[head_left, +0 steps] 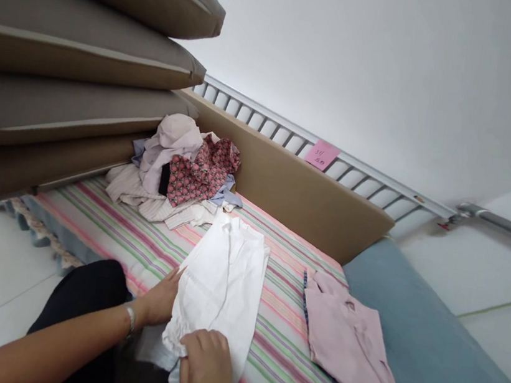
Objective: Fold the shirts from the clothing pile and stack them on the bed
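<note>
A white shirt (225,275), folded into a long narrow shape, lies on the striped cloth in front of me. My left hand (161,299) grips its left edge, with the fingertips partly hidden by the fabric. At the near end, my right hand (208,367) is closed on the shirt's gathered lower edge, fingers curled over the cloth. Part of the shirt's near end hangs close to my dark-clothed leg (86,295).
Rumpled clothes (196,171) are heaped at the far left beside stacked brown cushioned panels (79,61). A folded pink shirt (349,336) lies on the right of the striped cloth (283,339), near a blue padded edge (426,327). Behind stands a brown board (298,184) with a pink note (322,155) above it.
</note>
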The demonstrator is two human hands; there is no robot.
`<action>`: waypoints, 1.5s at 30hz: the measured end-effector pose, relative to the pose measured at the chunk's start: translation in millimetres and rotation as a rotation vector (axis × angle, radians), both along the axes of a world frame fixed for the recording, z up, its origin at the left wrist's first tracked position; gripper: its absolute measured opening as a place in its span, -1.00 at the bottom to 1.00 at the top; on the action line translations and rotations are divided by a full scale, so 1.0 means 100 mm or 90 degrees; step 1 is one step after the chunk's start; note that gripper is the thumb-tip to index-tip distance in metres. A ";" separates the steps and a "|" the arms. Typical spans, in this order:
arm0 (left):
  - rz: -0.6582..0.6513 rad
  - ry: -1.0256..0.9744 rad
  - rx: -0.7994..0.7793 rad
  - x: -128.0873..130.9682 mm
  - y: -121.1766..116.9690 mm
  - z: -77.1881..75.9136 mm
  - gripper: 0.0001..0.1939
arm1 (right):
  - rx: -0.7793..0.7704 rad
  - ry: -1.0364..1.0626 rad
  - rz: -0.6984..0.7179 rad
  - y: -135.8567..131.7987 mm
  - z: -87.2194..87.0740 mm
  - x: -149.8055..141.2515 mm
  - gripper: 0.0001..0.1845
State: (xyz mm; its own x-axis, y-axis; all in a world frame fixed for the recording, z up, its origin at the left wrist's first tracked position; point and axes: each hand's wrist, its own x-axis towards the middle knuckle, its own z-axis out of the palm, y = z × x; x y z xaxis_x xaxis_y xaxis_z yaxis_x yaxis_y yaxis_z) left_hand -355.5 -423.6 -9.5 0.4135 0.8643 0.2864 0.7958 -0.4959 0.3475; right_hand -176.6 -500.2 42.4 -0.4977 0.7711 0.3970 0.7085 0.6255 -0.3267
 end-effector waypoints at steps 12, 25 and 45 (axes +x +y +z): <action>0.229 -0.674 -0.528 -0.23 -0.75 -0.17 -0.55 | -0.072 -0.154 0.052 -0.09 -0.09 -0.17 -0.78; 0.198 -0.734 -0.549 0.01 -0.65 -0.66 -0.74 | -0.226 -0.079 0.047 0.00 -0.19 -0.09 -0.85; 0.053 -0.144 0.004 0.06 0.21 -0.07 -0.60 | 0.183 -0.026 -0.151 1.02 -1.18 0.25 -0.35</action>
